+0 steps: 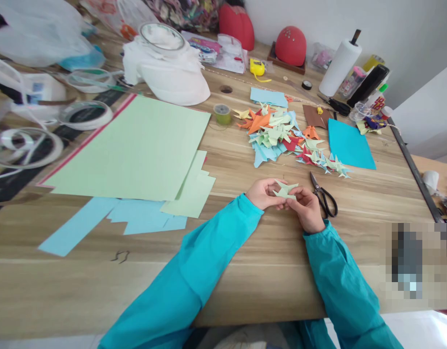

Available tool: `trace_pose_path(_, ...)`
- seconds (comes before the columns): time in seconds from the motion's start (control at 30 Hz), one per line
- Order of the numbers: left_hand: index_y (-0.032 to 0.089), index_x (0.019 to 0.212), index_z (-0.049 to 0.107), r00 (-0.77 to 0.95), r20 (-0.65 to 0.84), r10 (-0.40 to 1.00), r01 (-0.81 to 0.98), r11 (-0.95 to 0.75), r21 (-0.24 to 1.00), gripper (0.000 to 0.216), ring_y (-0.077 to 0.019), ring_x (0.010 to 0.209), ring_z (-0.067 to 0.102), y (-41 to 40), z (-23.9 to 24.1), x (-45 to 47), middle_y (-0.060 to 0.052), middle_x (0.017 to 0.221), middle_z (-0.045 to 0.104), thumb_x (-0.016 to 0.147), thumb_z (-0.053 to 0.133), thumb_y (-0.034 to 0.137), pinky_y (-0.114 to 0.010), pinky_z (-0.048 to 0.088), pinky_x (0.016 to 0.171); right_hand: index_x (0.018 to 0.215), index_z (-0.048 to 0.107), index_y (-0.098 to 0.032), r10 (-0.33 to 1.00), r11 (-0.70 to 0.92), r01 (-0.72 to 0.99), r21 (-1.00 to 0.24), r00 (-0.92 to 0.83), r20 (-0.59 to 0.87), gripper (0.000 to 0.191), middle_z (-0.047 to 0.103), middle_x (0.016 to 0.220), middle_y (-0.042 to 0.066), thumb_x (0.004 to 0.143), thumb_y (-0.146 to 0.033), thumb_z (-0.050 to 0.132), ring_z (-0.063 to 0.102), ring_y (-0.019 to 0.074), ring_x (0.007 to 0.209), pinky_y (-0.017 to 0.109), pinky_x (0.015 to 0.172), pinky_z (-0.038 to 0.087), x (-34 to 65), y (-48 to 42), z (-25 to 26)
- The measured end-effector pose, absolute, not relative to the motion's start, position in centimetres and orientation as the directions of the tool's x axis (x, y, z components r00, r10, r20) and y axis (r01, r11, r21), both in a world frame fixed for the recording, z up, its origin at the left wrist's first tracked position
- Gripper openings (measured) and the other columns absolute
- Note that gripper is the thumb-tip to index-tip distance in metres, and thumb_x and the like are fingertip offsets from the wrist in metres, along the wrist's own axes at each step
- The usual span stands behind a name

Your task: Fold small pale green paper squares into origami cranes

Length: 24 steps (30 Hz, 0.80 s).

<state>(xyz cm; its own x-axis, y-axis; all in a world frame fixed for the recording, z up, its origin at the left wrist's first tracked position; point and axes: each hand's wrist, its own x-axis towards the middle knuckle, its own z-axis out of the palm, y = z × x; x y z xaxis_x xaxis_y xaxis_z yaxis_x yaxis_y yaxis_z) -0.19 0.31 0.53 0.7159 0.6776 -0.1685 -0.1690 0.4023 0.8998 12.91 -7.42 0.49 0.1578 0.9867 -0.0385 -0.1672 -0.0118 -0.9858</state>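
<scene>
A small pale green folded paper crane (285,189) is pinched between both my hands above the wooden table (245,271). My left hand (263,193) grips its left side with fingers closed. My right hand (307,208) holds its right side, fingers curled round it. Both arms wear teal sleeves. Black scissors (324,195) lie on the table just right of my right hand. A pile of folded paper cranes (281,133) in green, blue, orange and red lies beyond my hands.
A large pale green sheet (136,150) and light blue offcuts (110,220) lie at left. A blue sheet (349,144) lies at right. Tape rolls (85,114), a white container (168,72), a thread spool (222,114), a paper towel roll (340,68) and red domes (290,46) crowd the back.
</scene>
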Motion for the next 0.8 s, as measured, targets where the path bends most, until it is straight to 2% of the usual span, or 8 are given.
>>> trace_pose_path(0.2,0.007,0.103,0.049,0.769,-0.146,0.623,-0.191,0.442,0.876,0.064,-0.017,0.051,0.062,0.37,0.43,-0.4,-0.004,0.06,0.065,0.049,0.079,0.024,-0.026,0.051,0.047,0.079,0.053,-0.019,0.986,-0.028,-0.165,-0.986,0.157,-0.054,0.018,0.057,0.06,-0.003,0.068,-0.025,0.066,0.053,0.0108,0.052,0.025,0.051,0.043,12.95,-7.47,0.6)
trace_pose_path(0.5,0.009,0.108,0.046,0.805,-0.203,0.558,-0.17,0.544,0.822,0.067,-0.0183,0.052,0.064,1.06,0.43,-0.75,-0.005,0.06,0.066,0.052,0.077,0.025,-0.028,0.052,0.05,0.076,0.055,-0.02,0.967,-0.026,-0.271,-0.962,0.237,-0.093,0.015,0.06,0.058,-0.003,0.067,-0.02,0.066,0.055,0.0113,0.052,0.023,0.047,0.041,12.84,-7.45,0.71)
trace_pose_path(0.67,0.012,0.11,0.042,0.78,-0.203,0.592,-0.224,0.568,0.792,0.06,-0.0202,0.055,0.065,1.13,-0.06,-0.66,-0.005,0.064,0.066,0.059,0.073,0.021,-0.03,0.051,0.05,0.067,0.057,-0.019,0.951,-0.018,-0.277,-0.961,0.29,-0.102,0.009,0.06,0.056,-0.002,0.066,-0.022,0.066,0.052,0.011,0.048,0.025,0.046,0.041,12.87,-7.34,0.92)
trace_pose_path(0.8,0.013,0.109,0.043,0.738,-0.2,0.644,-0.277,0.56,0.781,0.053,-0.0189,0.055,0.064,1.02,0.12,-0.54,-0.004,0.065,0.064,0.063,0.069,0.021,-0.03,0.051,0.051,0.07,0.061,-0.02,0.932,0.012,-0.257,-0.966,0.352,-0.082,0.008,0.058,0.056,-0.002,0.065,-0.022,0.066,0.053,0.0114,0.05,0.025,0.047,0.042,12.9,-7.26,0.81)
